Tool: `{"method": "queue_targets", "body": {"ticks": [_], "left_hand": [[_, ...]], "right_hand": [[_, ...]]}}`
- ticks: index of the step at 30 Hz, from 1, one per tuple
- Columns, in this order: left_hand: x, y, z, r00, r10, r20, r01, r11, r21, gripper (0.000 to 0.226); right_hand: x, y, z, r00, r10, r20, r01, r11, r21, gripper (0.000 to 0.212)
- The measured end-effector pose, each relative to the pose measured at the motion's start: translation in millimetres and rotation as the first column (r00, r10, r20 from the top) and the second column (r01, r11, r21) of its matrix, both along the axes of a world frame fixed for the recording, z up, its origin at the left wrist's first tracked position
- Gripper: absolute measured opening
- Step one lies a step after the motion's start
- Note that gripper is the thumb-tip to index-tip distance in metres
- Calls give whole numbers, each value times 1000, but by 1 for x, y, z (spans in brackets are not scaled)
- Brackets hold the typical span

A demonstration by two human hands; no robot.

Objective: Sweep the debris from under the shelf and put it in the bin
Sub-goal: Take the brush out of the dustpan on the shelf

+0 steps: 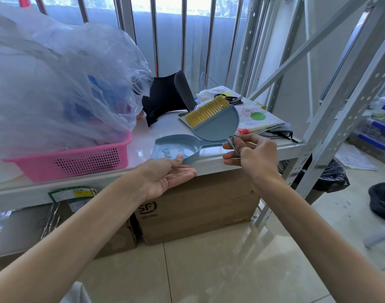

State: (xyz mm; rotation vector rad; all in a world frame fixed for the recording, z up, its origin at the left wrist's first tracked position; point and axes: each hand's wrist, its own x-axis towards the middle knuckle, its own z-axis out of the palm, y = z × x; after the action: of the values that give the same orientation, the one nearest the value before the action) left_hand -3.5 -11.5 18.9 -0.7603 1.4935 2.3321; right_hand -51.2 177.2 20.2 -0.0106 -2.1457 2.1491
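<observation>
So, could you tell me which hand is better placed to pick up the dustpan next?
Probably the left hand: it is open, with its thumb already at the dustpan. The right hand is busy holding the brush.

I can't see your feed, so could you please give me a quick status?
Right hand holds brush by its handle. Left hand open, thumb on dustpan on ledge. Sweeping not started.

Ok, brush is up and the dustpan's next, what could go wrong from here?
1. The right hand pinches the brush only by its thin handle end, so it could twist or drop.
2. The dustpan lies at the ledge edge, with just the left hand thumb on it; a careless pull might tip it off.
</observation>
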Motion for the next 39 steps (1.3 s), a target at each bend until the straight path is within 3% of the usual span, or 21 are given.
{"method": "queue_targets", "body": {"ticks": [2, 3, 4, 5, 6, 8, 11, 26, 35, 39], "left_hand": [[2, 4, 3, 995, -63, -80, 47, 982, -182, 27], [4, 5, 2, 979, -102, -178, 31, 931, -363, 27], [4, 4, 2, 938, -168, -302, -41, 815, -579, 24], [5, 2, 1, 867, -276, -416, -175, 612, -771, 20], [7, 0, 2, 789, -398, -469, -318, 389, -865, 17], [8, -5, 1, 734, -568, -373, -394, 93, -915, 33], [4, -10, -11, 791, -604, -99, -218, -127, -968, 56], [-37, 10, -37, 844, -530, -78, -229, -226, -947, 35], [-37, 14, -41, 840, -539, -68, -224, -228, -948, 58], [-24, 17, -32, 808, -584, -81, -244, -207, -947, 62]], "right_hand": [[0, -1, -1, 1000, 2, 5, -2, 1000, -8, 12], [0, -1, 0, 1000, 4, 5, -4, 1000, -9, 11], [0, -1, 0, 1000, 8, 4, -8, 1000, -11, 10], [0, -1, 0, 1000, 10, 3, -10, 1000, -15, 9], [0, -1, 0, 1000, 12, 2, -12, 1000, -19, 8], [0, -1, 0, 1000, 15, 4, -15, 1000, -22, 8], [0, -3, 0, 1000, 22, 12, -21, 999, -35, 6], [-2, 1, -8, 999, 34, 21, -34, 999, -7, 14], [-2, -4, -8, 997, -24, 69, 28, 997, -66, 11], [0, -5, -8, 993, -89, 73, 85, 995, 56, 17]]}}
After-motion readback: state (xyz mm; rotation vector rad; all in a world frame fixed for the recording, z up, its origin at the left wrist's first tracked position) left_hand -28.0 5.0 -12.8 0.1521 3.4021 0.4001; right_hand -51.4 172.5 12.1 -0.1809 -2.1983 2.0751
